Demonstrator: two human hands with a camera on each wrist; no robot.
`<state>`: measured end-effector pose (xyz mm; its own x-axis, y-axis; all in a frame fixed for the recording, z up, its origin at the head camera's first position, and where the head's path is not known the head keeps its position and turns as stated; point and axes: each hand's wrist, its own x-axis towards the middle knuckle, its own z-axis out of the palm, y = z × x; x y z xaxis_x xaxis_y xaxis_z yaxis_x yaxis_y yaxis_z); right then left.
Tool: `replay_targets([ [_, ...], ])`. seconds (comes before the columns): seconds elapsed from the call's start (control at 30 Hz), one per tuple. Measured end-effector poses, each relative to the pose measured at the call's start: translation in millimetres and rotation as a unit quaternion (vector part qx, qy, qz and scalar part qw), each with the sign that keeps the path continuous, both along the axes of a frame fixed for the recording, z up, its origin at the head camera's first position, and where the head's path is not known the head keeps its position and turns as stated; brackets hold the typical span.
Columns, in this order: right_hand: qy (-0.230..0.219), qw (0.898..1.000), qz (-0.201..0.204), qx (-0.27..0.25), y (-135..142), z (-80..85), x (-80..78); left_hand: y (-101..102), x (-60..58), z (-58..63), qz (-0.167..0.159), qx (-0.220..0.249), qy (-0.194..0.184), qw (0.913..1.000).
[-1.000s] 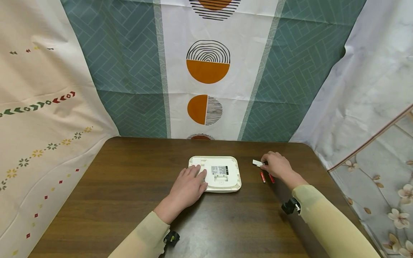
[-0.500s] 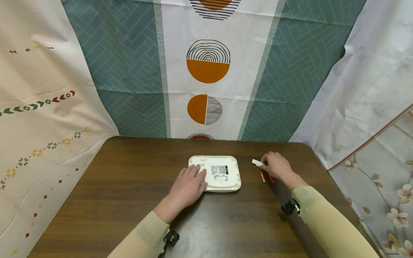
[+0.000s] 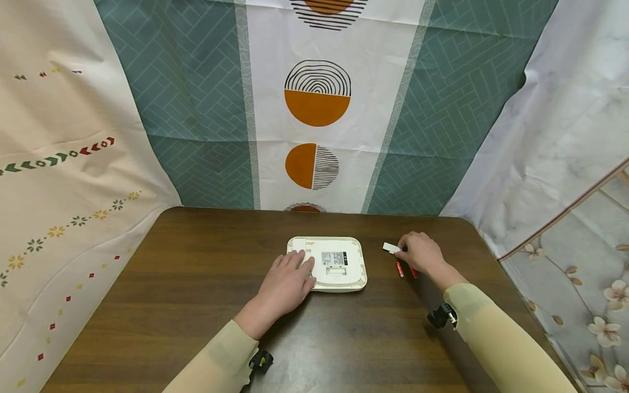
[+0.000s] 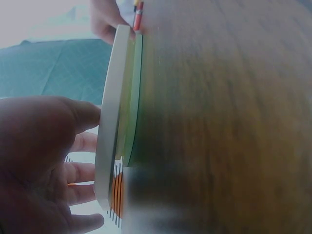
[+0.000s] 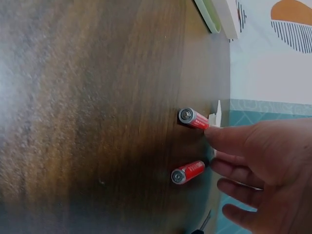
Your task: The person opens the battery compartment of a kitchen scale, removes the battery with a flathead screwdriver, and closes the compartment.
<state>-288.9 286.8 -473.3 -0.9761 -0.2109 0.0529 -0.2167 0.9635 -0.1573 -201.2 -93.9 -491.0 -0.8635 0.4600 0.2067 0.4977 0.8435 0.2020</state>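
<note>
A white, rounded kitchen scale (image 3: pixel 354 262) lies upside down on the table, showing its label and an open battery compartment (image 3: pixel 336 271). My left hand (image 3: pixel 287 281) rests flat on its left side, fingers spread; the left wrist view shows the fingertips over the scale's edge (image 4: pixel 108 122). To the right, my right hand (image 3: pixel 421 254) pinches a small white battery cover (image 3: pixel 390 248) between thumb and fingers. Just in front of that hand, two red batteries lie on the table: a left battery (image 3: pixel 399 269) and a right battery (image 5: pixel 189 172) partly under the hand.
The brown wooden table (image 3: pixel 196 284) ends at a patterned curtain (image 3: pixel 314 109) behind. Fabric also hangs at the left and right sides. A thin metal-shafted tool (image 5: pixel 204 222) shows at the bottom of the right wrist view.
The battery cover has shifted very slightly left with my right hand. My left hand and the scale stay where they were.
</note>
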Motion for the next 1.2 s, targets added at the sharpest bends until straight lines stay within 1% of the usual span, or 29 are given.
replay_targets([
  [0.37, 0.060, 0.998, 0.010, -0.024, -15.3, 6.6, 9.4, 0.1, -1.6, -1.2, 0.003, 0.001, -0.006, 1.0000],
  [0.53, 0.079, 0.996, 0.020, -0.030, -21.6, 9.4, 12.2, 0.6, -2.0, -1.1, 0.006, 0.001, -0.012, 0.9999],
  [0.67, 0.083, 0.996, 0.023, -0.038, -26.6, 13.6, 17.0, 0.7, -2.0, -1.2, 0.006, 0.000, -0.013, 0.9999],
  [0.83, 0.084, 0.995, 0.028, -0.048, -34.9, 20.8, 27.0, 0.4, -1.8, -1.9, 0.002, -0.002, -0.008, 1.0000],
  [1.07, 0.082, 0.994, 0.050, -0.055, -54.2, 29.5, 42.1, 0.4, -1.4, -1.7, 0.002, 0.001, -0.002, 1.0000],
  [1.2, 0.073, 0.994, 0.062, -0.056, -66.8, 32.4, 49.8, 1.0, -0.9, -1.3, 0.002, 0.003, -0.003, 1.0000],
])
